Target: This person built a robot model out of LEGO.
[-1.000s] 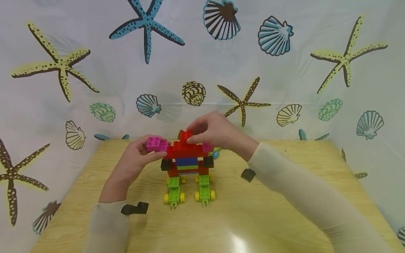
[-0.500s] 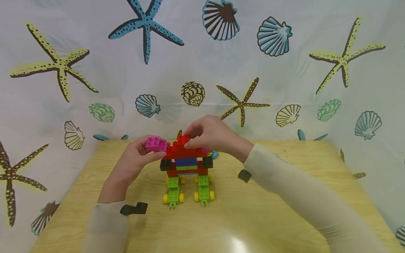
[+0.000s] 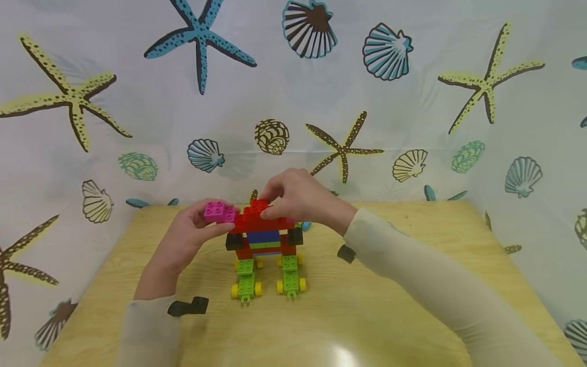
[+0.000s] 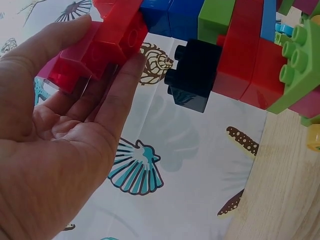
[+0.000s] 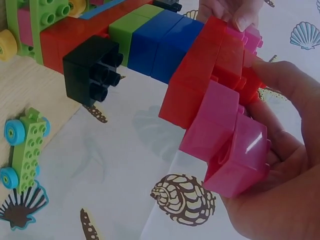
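A toy figure of interlocking building bricks stands upright on two green wheeled bases [image 3: 245, 280]. Blue bricks [image 3: 263, 237] form its middle, with black bricks [image 3: 234, 241] jutting out at both sides. Across the top runs a red brick row [image 5: 192, 80]. My left hand [image 3: 181, 244] holds the pink bricks [image 3: 215, 210] at its left end, thumb in front and fingers behind. From above, my right hand [image 3: 298, 199] pinches the red brick [image 3: 258, 205] at the top centre. More pink bricks [image 5: 240, 150] at the right end are mostly hidden by this hand in the head view.
Behind the figure is a green wheeled toy base with blue wheels [image 5: 27, 150], largely hidden in the head view. The wooden table [image 3: 367, 316] is backed by a white curtain [image 3: 312, 92] printed with starfish and shells, which also hangs at both sides.
My right hand has come down slightly with the red brick, which now sits lower on the top row. The left hand keeps its hold on the pink bricks. The head view has shifted slightly.
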Available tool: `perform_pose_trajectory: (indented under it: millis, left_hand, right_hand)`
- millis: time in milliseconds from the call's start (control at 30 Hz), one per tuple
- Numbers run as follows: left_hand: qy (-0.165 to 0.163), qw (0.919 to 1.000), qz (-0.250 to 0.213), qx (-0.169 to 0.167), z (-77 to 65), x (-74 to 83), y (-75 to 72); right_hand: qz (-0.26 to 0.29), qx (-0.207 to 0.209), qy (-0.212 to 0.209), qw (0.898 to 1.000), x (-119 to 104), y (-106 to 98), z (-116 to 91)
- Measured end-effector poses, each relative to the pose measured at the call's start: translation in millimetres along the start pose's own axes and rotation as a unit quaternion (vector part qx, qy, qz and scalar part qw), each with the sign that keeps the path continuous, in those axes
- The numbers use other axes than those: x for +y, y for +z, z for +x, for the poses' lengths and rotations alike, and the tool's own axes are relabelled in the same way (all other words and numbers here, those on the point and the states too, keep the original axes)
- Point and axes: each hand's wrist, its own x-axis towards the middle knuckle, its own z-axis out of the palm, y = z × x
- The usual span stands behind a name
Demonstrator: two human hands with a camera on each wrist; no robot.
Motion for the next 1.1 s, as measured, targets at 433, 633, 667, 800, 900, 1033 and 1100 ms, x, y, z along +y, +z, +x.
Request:
perform_pose_trajectory:
  millis: [433, 633, 667, 800, 900, 1033, 1100]
  left_hand:
    - [-0.006, 1.0, 0.008, -0.002, -2.9, -1.2, -4.3]
    - [-0.004, 1.0, 0.005, -0.002, -2.0, -1.7, -3.7]
    - [-0.003, 1.0, 0.006, -0.002, -1.8, -1.5, -3.6]
    - [-0.003, 1.0, 0.006, -0.004, -1.0, -0.6, -3.3]
    - [-0.002, 1.0, 0.004, -0.005, -0.7, -0.2, -2.7]
    - [0.003, 1.0, -0.002, -0.009, -0.2, -0.1, -1.3]
    - [0.004, 0.9999, -0.003, -0.011, 0.6, -0.1, -0.6]
  right_hand:
    - [0.004, 0.005, -0.014, 1.0, 6.7, -5.2, -0.1]
    - [0.089, 0.038, -0.016, 0.995, 25.8, -24.8, -9.2]
    - [0.095, 0.043, -0.016, 0.994, 29.5, -28.4, -11.0]
    - [0.102, 0.059, -0.002, 0.993, 44.7, -39.1, -17.5]
    - [0.105, 0.066, 0.007, 0.992, 55.8, -43.9, -21.7]
    - [0.129, 0.077, 0.016, 0.989, 71.7, -47.8, -26.7]
    - [0.147, 0.08, 0.021, 0.986, 80.2, -48.9, -29.1]
